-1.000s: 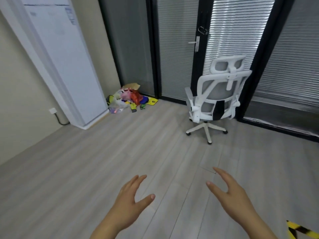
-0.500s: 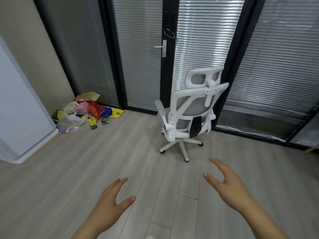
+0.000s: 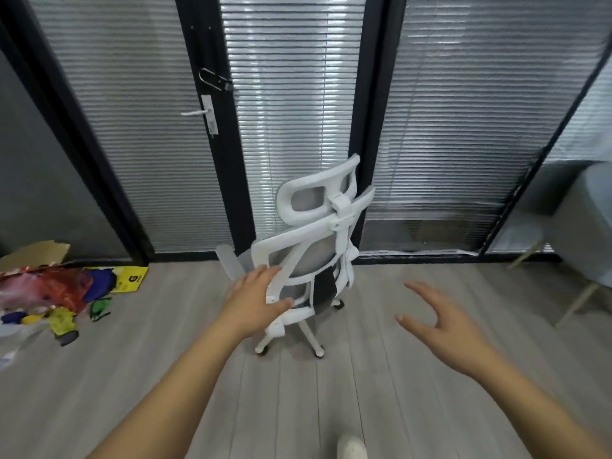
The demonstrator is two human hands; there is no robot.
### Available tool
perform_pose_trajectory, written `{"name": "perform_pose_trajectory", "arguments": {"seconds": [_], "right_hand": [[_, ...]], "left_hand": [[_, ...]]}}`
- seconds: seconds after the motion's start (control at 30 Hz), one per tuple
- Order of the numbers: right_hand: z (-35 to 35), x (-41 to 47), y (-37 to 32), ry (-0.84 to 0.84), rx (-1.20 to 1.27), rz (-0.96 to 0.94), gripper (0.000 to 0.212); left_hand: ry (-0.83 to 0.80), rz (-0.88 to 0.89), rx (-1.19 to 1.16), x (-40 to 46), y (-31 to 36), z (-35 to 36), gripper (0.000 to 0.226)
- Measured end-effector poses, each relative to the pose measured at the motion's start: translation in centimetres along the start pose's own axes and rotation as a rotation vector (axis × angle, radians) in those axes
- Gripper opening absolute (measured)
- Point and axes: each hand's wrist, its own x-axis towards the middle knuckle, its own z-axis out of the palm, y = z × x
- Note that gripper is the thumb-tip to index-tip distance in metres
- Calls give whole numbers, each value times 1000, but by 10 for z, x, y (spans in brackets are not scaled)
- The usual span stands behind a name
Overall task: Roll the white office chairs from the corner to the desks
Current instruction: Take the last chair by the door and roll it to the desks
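Observation:
A white office chair (image 3: 326, 233) with a grey mesh back and headrest stands on its wheeled base before the black-framed glass wall, its back turned to me. My left hand (image 3: 256, 299) reaches the left edge of the chair's backrest frame, fingers spread, thumb at the lower frame; whether it grips is unclear. My right hand (image 3: 440, 321) hovers open in the air to the right of the chair, apart from it.
A pile of coloured bags and cardboard (image 3: 56, 293) lies on the floor at the left. A glass door with a white handle (image 3: 207, 115) is behind the chair. A grey seat with wooden legs (image 3: 583, 233) stands at the right. My shoe (image 3: 352, 448) shows below.
I have come closer to the chair. My left hand rose from low over the floor up to the backrest's left edge. My right hand moved up beside the chair.

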Motion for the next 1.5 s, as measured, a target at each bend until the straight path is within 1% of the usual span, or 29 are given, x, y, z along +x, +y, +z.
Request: {"name": "perform_pose_trajectory", "arguments": {"seconds": [0.1,0.23,0.3,0.37,0.43,0.47,0.57,0.67,0.8,0.97,1.07,1.2,1.27,1.4,1.5], "right_hand": [[1,85,25,-28,-47,-15,70],[5,201,47,-83,-82,-51,74],[6,258,54,-122,-103,-66,76],[4,312,59,-151,-95,-77,74],[8,360,61,-166,-77,-119,71],[11,381,61,-170,-90,-143,71],[24,429,57,-218,-225,-186,68],[36,452,58,-214,-300,-208,66],[54,443,57,-116,-276,-182,57],[70,398,44,-41,-280,-100,53],[83,362,35,10,-294,-47,54],[101,298,21,74,-278,38,55],[110,262,10,121,-279,80,57],[121,190,-13,143,-280,181,57],[124,139,-20,157,-279,204,56]], "left_hand": [[12,-26,100,79,5,11,79],[21,-85,184,164,6,32,79],[14,-116,249,199,8,39,77],[-28,-182,309,228,12,46,72],[-67,-258,331,245,15,54,63],[-56,-283,321,250,15,59,57],[51,-307,340,250,11,67,39],[145,-264,317,244,1,72,36],[214,-221,275,236,-11,75,34],[217,-229,190,211,-31,69,38],[216,-108,211,191,-55,66,40],[212,-30,154,159,-86,55,39],[189,38,146,143,-99,44,39],[47,105,95,117,-119,19,40],[23,180,48,97,-130,11,40]]}}
